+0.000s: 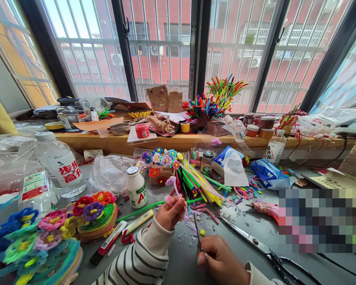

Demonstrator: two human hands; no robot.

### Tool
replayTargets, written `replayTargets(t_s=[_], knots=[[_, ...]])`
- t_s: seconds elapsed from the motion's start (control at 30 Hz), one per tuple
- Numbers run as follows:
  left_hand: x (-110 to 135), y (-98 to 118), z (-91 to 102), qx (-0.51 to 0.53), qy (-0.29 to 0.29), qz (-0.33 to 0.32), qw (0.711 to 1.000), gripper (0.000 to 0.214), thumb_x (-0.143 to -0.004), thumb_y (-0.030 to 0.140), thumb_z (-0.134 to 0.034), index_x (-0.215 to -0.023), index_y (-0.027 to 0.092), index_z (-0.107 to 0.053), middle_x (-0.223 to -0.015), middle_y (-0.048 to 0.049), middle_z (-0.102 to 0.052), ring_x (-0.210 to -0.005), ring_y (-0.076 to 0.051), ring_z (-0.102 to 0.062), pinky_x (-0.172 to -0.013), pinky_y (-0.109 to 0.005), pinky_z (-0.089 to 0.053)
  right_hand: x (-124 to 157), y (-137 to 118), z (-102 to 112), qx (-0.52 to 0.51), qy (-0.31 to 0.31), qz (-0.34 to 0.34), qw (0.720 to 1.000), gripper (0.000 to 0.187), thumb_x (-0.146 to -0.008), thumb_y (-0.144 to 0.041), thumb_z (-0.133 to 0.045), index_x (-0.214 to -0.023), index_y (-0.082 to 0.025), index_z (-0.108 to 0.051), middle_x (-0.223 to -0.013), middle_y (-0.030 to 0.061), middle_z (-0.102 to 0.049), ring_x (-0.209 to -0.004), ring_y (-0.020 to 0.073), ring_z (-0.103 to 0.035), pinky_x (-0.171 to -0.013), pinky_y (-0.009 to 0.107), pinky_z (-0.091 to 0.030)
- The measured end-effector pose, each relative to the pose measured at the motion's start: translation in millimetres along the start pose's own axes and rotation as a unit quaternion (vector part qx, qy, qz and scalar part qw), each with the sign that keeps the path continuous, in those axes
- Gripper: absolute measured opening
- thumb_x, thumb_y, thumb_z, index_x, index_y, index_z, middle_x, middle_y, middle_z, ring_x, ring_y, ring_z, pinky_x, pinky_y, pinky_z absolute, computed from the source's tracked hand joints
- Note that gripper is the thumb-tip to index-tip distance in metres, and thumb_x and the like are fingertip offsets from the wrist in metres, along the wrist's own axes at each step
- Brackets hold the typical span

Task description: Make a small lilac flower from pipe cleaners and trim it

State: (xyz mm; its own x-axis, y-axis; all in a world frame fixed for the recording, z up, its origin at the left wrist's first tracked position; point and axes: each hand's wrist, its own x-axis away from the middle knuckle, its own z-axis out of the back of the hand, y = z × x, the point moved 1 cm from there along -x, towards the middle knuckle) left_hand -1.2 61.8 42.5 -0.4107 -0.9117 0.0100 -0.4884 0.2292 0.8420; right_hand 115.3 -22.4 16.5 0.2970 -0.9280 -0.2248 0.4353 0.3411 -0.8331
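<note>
head view, nearest edge: right hand clenched around a thin dark tool, tip angled up toward the other hand; exact kind of tool unclear. left hand, striped sleeve, pinches a pink pipe-cleaner flower by its stem, bloom held upright just above the fingers, over the grey table. pink and white clippings scattered on the table between the hands. scissors lie flat to the right of the right hand, apart from it. left of the sleeve: a marker and a glue stick, then stacks of finished felt flowers at the left edge. a glue gun lies right of centre. further back, a small white bottle stands upright, a loose bundle of coloured pipe cleaners just behind the left hand, a small box of flowers, a tissue pack. far back, wooden shelf under the window holds jars, tape and a bunch of upright pipe cleaners.
</note>
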Motion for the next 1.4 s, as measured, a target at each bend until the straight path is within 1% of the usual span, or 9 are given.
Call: replayTargets(t_s=[0.1,0.23,0.33,0.43,0.57,0.8,1.03,1.23,1.4], knots=[[0.5,0.2,-0.1,-0.023,0.003,-0.019,1.000,0.033,-0.048,0.040,-0.067,-0.048,0.011,-0.052,-0.040,0.0037,-0.053,-0.031,-0.002,-0.041,-0.033,-0.013,-0.029,1.2,-5.0,1.8,-0.022,-0.006,0.012,1.000,0.067,-0.064,-0.072,-0.009,-0.039,-0.017,-0.035,-0.041,-0.0016,-0.035,-0.043,0.0099,-0.037,-0.045,0.022,-0.028],[2.6,3.3,-1.3,-0.050,0.041,-0.037,0.997,0.032,-0.053,0.040,-0.064,-0.056,0.014,-0.047,-0.047,-0.0004,-0.061,-0.033,-0.005,-0.047,-0.034,-0.014,-0.032,2.0,-7.6,3.8,-0.018,-0.001,0.015,1.000,0.068,-0.065,-0.072,-0.008,-0.040,-0.016,-0.039,-0.041,-0.0010,-0.036,-0.044,0.0105,-0.038,-0.047,0.022,-0.030],[2.9,5.7,-2.1,-0.059,0.066,-0.046,0.995,0.033,-0.051,0.039,-0.065,-0.059,0.015,-0.045,-0.041,0.0016,-0.059,-0.031,-0.005,-0.045,-0.033,-0.014,-0.030,1.8,-4.6,3.9,0.000,0.012,-0.003,1.000,0.068,-0.066,-0.071,-0.009,-0.041,-0.016,-0.041,-0.042,-0.0008,-0.038,-0.044,0.0103,-0.039,-0.046,0.021,-0.029],[2.4,6.2,-2.4,-0.071,0.083,-0.052,0.993,0.033,-0.049,0.038,-0.066,-0.057,0.014,-0.044,-0.037,0.0036,-0.056,-0.029,-0.004,-0.042,-0.031,-0.013,-0.028,0.9,-1.6,3.3,0.021,0.019,-0.021,0.999,0.069,-0.068,-0.069,-0.009,-0.042,-0.015,-0.043,-0.042,-0.0007,-0.039,-0.043,0.0097,-0.038,-0.044,0.021,-0.028],[2.6,5.2,-2.7,-0.097,0.087,-0.069,0.989,0.033,-0.049,0.039,-0.066,-0.057,0.014,-0.045,-0.036,0.0036,-0.054,-0.028,-0.003,-0.040,-0.031,-0.013,-0.027,1.0,-1.6,2.3,0.077,0.017,-0.004,0.997,0.071,-0.068,-0.069,-0.006,-0.042,-0.015,-0.044,-0.043,-0.0003,-0.040,-0.044,0.0097,-0.039,-0.044,0.021,-0.027],[3.3,5.0,-3.6,-0.109,0.078,-0.081,0.988,0.033,-0.051,0.039,-0.065,-0.055,0.014,-0.043,-0.036,0.0035,-0.054,-0.029,-0.003,-0.039,-0.032,-0.014,-0.026,5.3,-2.6,3.2,0.209,0.036,0.013,0.977,0.062,-0.064,-0.071,-0.023,-0.054,-0.016,-0.052,-0.056,0.0028,-0.050,-0.051,0.0116,-0.044,-0.044,0.021,-0.026],[2.4,3.6,-1.6,-0.130,0.069,-0.084,0.986,0.031,-0.053,0.038,-0.063,-0.054,0.015,-0.042,-0.036,0.0033,-0.054,-0.029,-0.004,-0.038,-0.033,-0.016,-0.026,5.3,-0.3,0.7,0.313,0.043,-0.008,0.949,0.045,-0.057,-0.062,-0.049,-0.052,-0.017,-0.051,-0.058,0.0025,-0.053,-0.052,0.0135,-0.048,-0.044,0.022,-0.026],[3.8,4.3,-2.6,-0.157,0.063,-0.095,0.981,0.030,-0.055,0.037,-0.062,-0.052,0.016,-0.041,-0.035,0.0033,-0.054,-0.029,-0.004,-0.038,-0.034,-0.017,-0.025,5.7,-1.6,1.0,0.343,0.064,-0.011,0.937,0.042,-0.057,-0.058,-0.052,-0.050,-0.017,-0.051,-0.056,0.0026,-0.053,-0.051,0.0137,-0.048,-0.044,0.023,-0.026],[4.0,3.9,-2.3,-0.169,0.066,-0.097,0.979,0.029,-0.056,0.037,-0.061,-0.052,0.016,-0.041,-0.035,0.0032,-0.054,-0.030,-0.004,-0.038,-0.034,-0.016,-0.026,6.6,-1.4,0.3,0.351,0.058,-0.009,0.934,0.035,-0.059,-0.050,-0.058,-0.047,-0.017,-0.051,-0.054,0.0018,-0.053,-0.050,0.0124,-0.048,-0.044,0.022,-0.026]])
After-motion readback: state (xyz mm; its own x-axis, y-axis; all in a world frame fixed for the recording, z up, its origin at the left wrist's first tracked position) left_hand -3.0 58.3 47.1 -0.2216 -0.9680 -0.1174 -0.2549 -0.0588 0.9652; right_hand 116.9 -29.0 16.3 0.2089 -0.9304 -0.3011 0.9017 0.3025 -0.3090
